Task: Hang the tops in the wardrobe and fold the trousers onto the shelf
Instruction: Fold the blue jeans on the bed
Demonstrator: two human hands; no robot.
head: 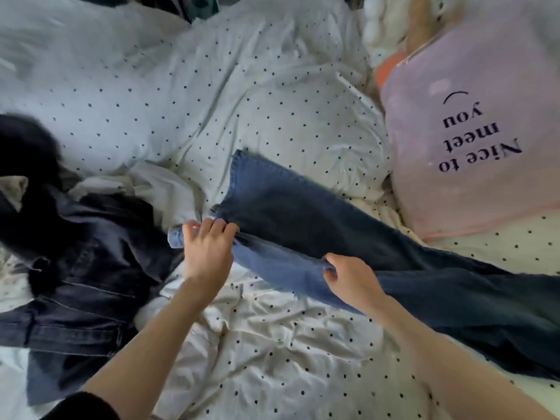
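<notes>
Both hands, left hand (206,250) and right hand (348,277), grip blue jeans (303,213) beside "Nice to meet you" pillow (472,140)

Polka-dot bed (272,344) (rumpled cover), blue jeans (303,213), dark denim heap (85,268), pink cushion (472,131)

Soft, even daylight filled the frame, brightest and bluish-white across the dotted duvet (212,95) at the top, warmer and creamier toward the lower sheet. Shadows were faint and diffuse, gathered only in the folds. No hard glare showed. The whole picture was slightly soft, with motion blur smearing the dark garment (27,147) at the left edge and the pale things in the upper right corner. Wide-angle distortion bent the forearms outward near the bottom corners, and the dark denim lost detail.
</notes>
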